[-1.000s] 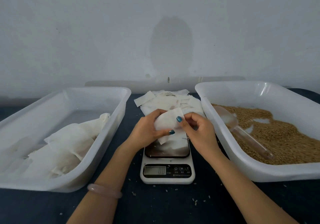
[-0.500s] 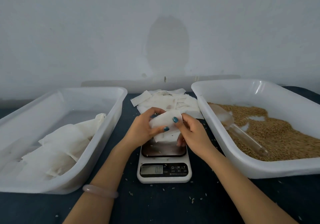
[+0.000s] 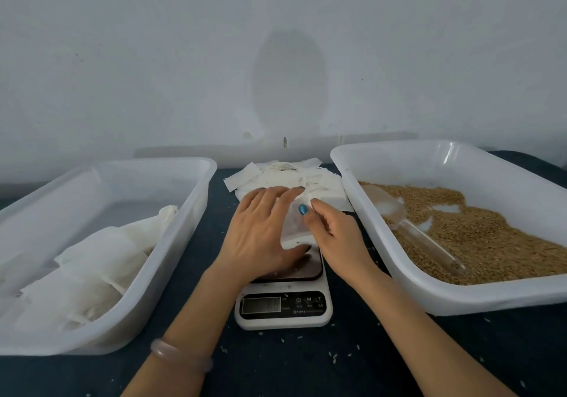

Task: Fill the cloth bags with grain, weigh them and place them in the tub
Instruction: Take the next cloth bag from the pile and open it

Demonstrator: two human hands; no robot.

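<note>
Far left, the left tub (image 3: 184, 231) already holds a heap of filled bags (image 3: 92, 268), plump and slumped against each other. That is where this one should end up.

Moving in, the left hand (image 3: 260, 234), with a pale bracelet (image 3: 181, 355) on the wrist, is spread out, fingers straight and laid flat over the left part of the cloth bag (image 3: 291, 228). It is pressing rather than clutching. The bag sits over the plate of the scale (image 3: 283, 307); whether it touches the plate I cannot tell.

It looks flat and empty, so expect it to be feather-light, limp and floppy, with nothing stiff to it. Take it at the mouth, one edge per hand, or it will fold shut.

The right hand (image 3: 334, 237) has it at the right edge, the blue-nailed thumb on top and the fingers curled behind, a pinch on the cloth.

Behind the hands lies a stack of spare bags (image 3: 322, 182), touching the left fingertips and easy to drag along by mistake.

On the right, the right tub (image 3: 399, 289) holds grain (image 3: 475, 237), with a clear scoop (image 3: 414, 231) lying in it, handle toward the person. Its near wall stands between bag and grain, so a loaded scoop must clear it. Stray kernels (image 3: 334, 356) already dot the dark worktop (image 3: 383, 366).
</note>
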